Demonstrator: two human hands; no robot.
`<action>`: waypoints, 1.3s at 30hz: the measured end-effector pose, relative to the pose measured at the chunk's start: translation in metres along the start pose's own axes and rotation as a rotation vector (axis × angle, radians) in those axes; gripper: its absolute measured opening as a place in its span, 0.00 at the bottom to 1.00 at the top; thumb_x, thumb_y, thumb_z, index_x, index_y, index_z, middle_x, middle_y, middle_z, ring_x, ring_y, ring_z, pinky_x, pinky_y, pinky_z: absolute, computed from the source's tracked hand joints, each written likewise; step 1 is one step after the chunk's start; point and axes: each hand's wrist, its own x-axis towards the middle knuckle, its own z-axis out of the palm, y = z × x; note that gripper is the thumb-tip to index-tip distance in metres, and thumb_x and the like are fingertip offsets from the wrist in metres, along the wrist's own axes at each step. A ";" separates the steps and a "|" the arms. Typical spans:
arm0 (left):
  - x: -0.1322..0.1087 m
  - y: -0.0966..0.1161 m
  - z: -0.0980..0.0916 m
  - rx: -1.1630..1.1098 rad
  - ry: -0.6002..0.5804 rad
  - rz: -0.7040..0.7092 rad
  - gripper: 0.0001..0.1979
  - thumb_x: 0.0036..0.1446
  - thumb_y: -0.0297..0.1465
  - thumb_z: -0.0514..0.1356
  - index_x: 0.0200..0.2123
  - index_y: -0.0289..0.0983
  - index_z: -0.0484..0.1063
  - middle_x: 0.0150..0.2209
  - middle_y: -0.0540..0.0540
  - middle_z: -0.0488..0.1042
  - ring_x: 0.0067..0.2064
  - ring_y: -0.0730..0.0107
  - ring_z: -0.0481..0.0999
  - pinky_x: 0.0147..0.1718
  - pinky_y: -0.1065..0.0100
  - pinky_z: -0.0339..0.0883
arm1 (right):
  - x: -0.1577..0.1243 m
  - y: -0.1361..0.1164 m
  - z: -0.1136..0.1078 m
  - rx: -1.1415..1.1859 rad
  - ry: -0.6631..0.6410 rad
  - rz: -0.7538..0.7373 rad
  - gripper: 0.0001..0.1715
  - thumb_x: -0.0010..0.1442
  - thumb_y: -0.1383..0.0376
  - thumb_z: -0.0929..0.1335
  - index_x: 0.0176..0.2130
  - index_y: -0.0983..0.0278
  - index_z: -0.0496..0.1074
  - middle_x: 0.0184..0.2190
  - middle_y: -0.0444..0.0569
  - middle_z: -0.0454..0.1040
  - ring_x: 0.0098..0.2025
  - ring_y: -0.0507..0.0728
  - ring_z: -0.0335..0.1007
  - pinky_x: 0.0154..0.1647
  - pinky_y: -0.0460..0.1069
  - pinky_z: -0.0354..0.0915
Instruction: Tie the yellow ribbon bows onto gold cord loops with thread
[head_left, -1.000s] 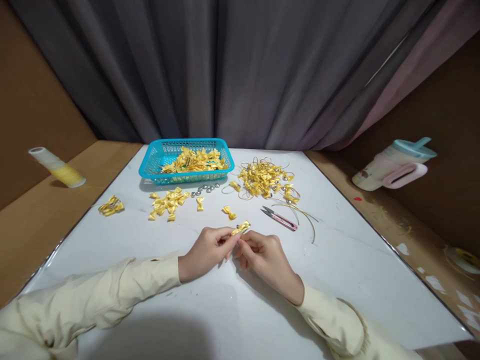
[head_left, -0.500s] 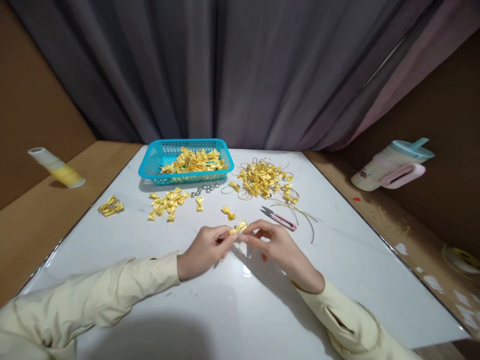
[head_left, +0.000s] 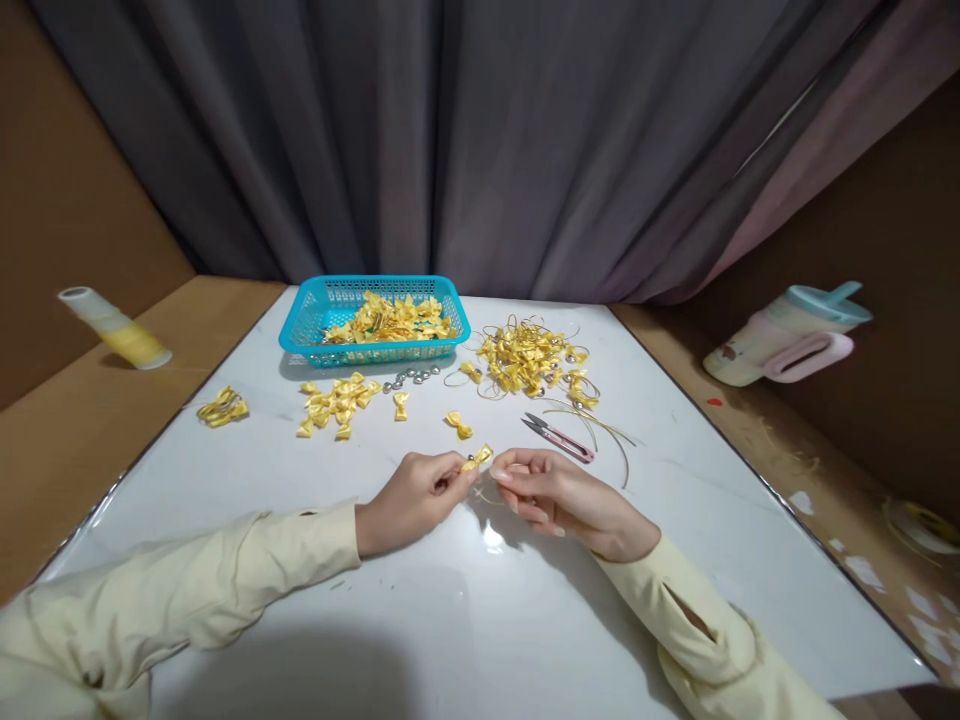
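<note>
Between the thumb and fingers of my left hand (head_left: 420, 500) is a small yellow ribbon bow (head_left: 478, 458), with a silver bead at its upper left edge. My right hand (head_left: 562, 495) is just to the right of it, thumb and forefinger pinched together. A thin gold cord (head_left: 491, 500) curves in a small loop below the bow, between the two hands; its end seems to run into the right hand's pinch. A loose yellow bow (head_left: 458, 425) lies just beyond the hands. Pink-handled thread snips (head_left: 559, 438) rest on the table beyond my right hand.
A blue basket (head_left: 375, 350) of yellow bows stands at the back. Nearer are a bow pile (head_left: 337, 405), silver beads (head_left: 411, 376), bows with cord loops (head_left: 525, 357) and cut cords (head_left: 624, 455). A thread spool (head_left: 120, 330) stands left, a lidded cup (head_left: 780, 335) right.
My right hand has drawn slightly away from the bow and turned, its fingers curling into a pinch. A small cord loop now shows below the bow. My left hand keeps its hold.
</note>
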 end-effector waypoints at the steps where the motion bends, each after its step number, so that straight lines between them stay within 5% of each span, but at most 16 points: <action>1: 0.000 0.000 0.000 -0.003 -0.007 -0.001 0.16 0.58 0.34 0.51 0.19 0.36 0.55 0.16 0.57 0.51 0.19 0.80 0.51 0.19 0.74 0.46 | -0.001 0.000 0.000 -0.057 0.016 -0.013 0.18 0.49 0.57 0.73 0.31 0.67 0.68 0.20 0.40 0.64 0.15 0.43 0.46 0.12 0.40 0.41; 13: -0.004 -0.002 0.002 -0.038 -0.245 0.138 0.14 0.58 0.29 0.50 0.20 0.36 0.53 0.17 0.57 0.51 0.20 0.80 0.51 0.20 0.74 0.45 | 0.002 0.000 0.011 -0.438 0.094 -0.207 0.25 0.53 0.48 0.68 0.27 0.68 0.68 0.16 0.39 0.59 0.19 0.45 0.49 0.19 0.43 0.44; 23: -0.005 -0.004 0.001 -0.012 -0.259 0.170 0.15 0.60 0.30 0.50 0.21 0.37 0.51 0.17 0.57 0.50 0.19 0.80 0.51 0.20 0.73 0.46 | 0.004 0.000 0.005 -0.247 0.104 -0.091 0.19 0.51 0.55 0.69 0.26 0.68 0.66 0.14 0.38 0.57 0.16 0.44 0.44 0.17 0.43 0.37; 39: -0.006 -0.003 -0.001 0.069 -0.280 0.345 0.14 0.61 0.28 0.48 0.23 0.39 0.49 0.19 0.56 0.51 0.20 0.77 0.52 0.21 0.71 0.47 | 0.012 0.006 -0.008 0.082 -0.103 0.082 0.13 0.50 0.62 0.71 0.27 0.70 0.68 0.16 0.36 0.53 0.12 0.40 0.38 0.14 0.42 0.32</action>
